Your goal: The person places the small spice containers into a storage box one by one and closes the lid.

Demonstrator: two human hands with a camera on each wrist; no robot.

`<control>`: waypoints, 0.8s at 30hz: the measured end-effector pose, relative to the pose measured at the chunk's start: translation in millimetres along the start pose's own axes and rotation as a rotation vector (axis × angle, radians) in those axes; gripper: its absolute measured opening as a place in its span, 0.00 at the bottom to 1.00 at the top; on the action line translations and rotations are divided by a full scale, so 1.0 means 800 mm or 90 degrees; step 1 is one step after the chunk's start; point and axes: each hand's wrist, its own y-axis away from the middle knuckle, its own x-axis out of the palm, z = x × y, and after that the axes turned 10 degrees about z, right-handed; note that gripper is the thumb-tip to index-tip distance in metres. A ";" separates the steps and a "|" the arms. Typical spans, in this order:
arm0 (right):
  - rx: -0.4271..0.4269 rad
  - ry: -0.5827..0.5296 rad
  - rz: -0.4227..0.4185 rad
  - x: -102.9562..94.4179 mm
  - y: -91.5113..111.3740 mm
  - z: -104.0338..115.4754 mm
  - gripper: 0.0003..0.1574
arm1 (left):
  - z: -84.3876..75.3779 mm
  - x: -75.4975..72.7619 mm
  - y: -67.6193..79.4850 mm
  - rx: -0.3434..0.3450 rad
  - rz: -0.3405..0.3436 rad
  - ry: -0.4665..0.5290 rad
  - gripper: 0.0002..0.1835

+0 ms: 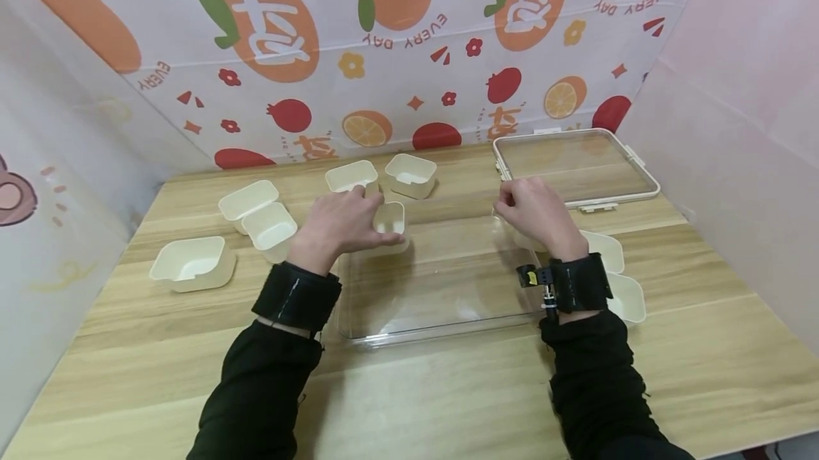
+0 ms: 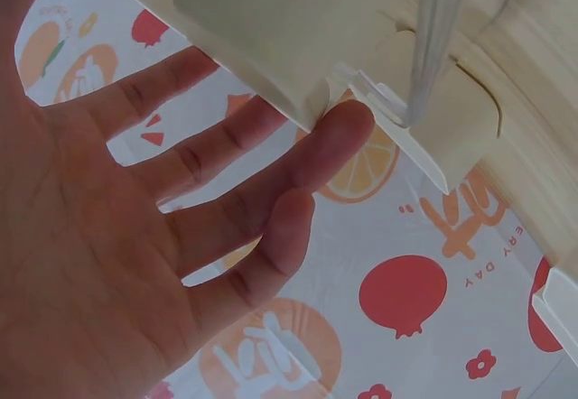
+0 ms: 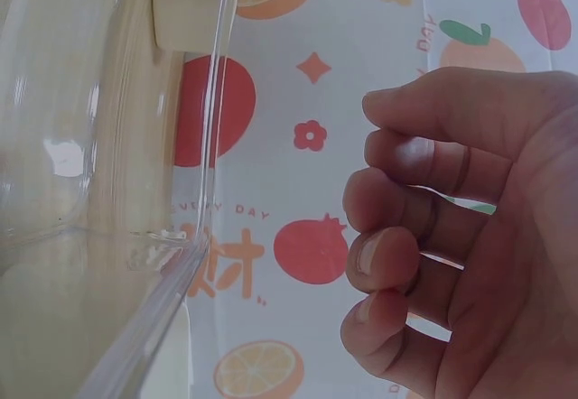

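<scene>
My left hand (image 1: 342, 222) grips a small cream plastic container (image 1: 390, 217) at the left side of a large clear plastic box (image 1: 441, 275). In the left wrist view, the fingers (image 2: 262, 160) lie along the container's edge. The thumb crosses its near side in the head view. My right hand (image 1: 534, 211) hovers near the box's back right corner. Its fingers (image 3: 388, 259) are loosely curled, with nothing between them, and stand apart from the clear wall in the right wrist view.
A clear lid (image 1: 576, 161) with a white frame lies at the back right. More cream containers stand on the wooden table (image 1: 448, 396): several at the left (image 1: 195, 264) and back (image 1: 411, 177), others right of the box (image 1: 627, 300). A fruit-print sheet (image 1: 397, 90) hangs behind.
</scene>
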 end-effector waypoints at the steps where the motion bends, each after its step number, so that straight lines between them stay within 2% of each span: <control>1: 0.000 -0.001 -0.001 0.000 0.000 -0.001 0.11 | 0.000 0.000 -0.001 -0.001 0.001 -0.002 0.44; 10: 0.000 0.002 -0.005 0.000 0.001 -0.002 0.10 | 0.003 0.004 -0.010 -0.012 0.017 -0.025 0.48; 19: -0.001 0.010 -0.002 -0.001 0.000 -0.002 0.11 | 0.008 0.004 -0.018 -0.029 0.055 -0.011 0.49; 24: 0.002 0.012 0.000 -0.001 0.000 0.000 0.11 | 0.005 0.008 -0.021 -0.040 0.047 -0.023 0.47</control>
